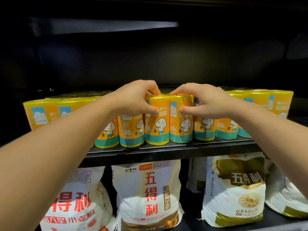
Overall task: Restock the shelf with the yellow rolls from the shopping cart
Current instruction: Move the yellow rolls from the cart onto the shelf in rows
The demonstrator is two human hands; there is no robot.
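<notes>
At centre frame the left hand (pixel 136 99) grips one yellow roll (pixel 156 127) and the right hand (pixel 203 100) grips the neighbouring roll (pixel 180 129); both rolls stand touching at the front of the shelf (pixel 166 148); the row of rolls (pixel 250 104) spans the frame, so restocking looks nearly done; the cart is out of view, so what remains cannot be told

Yellow rolls (pixel 131 130) with orange labels, teal bands and a cartoon figure are stood upright in a touching row along the black shelf (pixel 166 148), from 9 o'clock to 3 o'clock. At its centre the left middle roll (pixel 156 129) and the right middle roll (pixel 181 129) are set side by side. More are ranked behind, toward 12 o'clock.
</notes>
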